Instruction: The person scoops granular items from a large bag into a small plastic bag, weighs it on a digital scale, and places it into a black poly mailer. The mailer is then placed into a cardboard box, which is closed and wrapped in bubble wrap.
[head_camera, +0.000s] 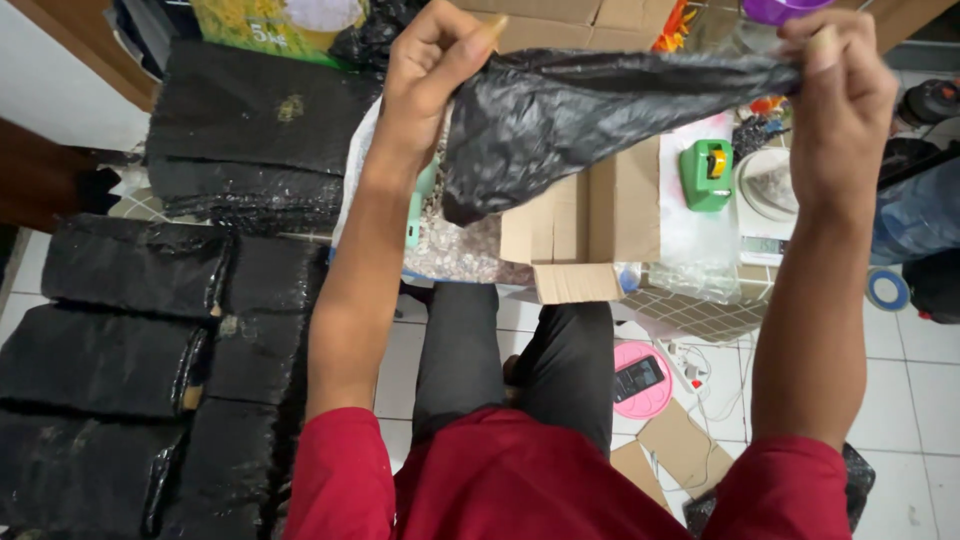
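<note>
Head view:
Left hand (430, 75): grip pinched on one edge of the crinkled black plastic bag (570, 115).
Right hand (840, 100): grip pinched on the opposite edge.
Bag position: stretched between both hands, raised above the open brown cardboard box (600, 225).
Left of the box: black plastic-wrapped parcels (150, 330) stacked on the floor.
Right of the box: green tape dispenser (706, 172).
Floor: round pink tray (642, 380).
</note>
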